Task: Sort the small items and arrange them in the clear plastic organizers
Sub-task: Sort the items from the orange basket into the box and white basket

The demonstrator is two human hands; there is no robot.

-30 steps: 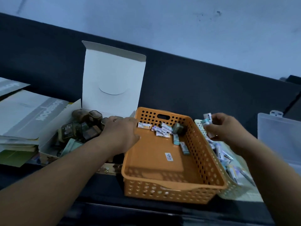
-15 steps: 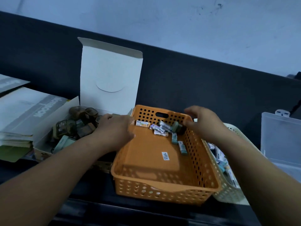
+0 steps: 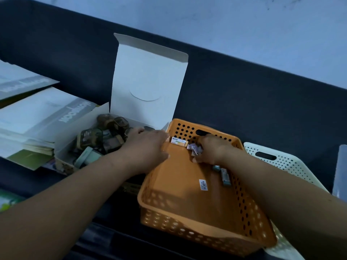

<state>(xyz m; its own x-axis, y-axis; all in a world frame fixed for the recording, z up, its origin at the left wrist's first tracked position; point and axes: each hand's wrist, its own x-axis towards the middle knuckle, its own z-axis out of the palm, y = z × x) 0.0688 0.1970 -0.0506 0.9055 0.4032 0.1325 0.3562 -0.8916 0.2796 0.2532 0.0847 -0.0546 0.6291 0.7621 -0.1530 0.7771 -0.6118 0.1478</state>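
1. Head view: your left hand (image 3: 148,145) sits on the far left corner of the orange basket (image 3: 187,209), fingers curled over its rim and gripping it.
2. Your right hand (image 3: 212,151) is inside the basket at its far end, fingers bent round a cluster of small packets (image 3: 195,150), pinching them.
3. Between your hands a labelled box (image 3: 179,142) lies against the far wall. Two loose packets (image 3: 224,175) lie by the right wall, near a white sticker (image 3: 203,185) on the basket floor.
4. A white basket (image 3: 281,162) sits just right of the orange one, partly under it.
5. The clear organizer (image 3: 340,169) shows at the right edge, apart from both hands.
6. Left of the orange basket, an open cardboard box (image 3: 148,81) holds dark items, beside stacked booklets (image 3: 37,117).
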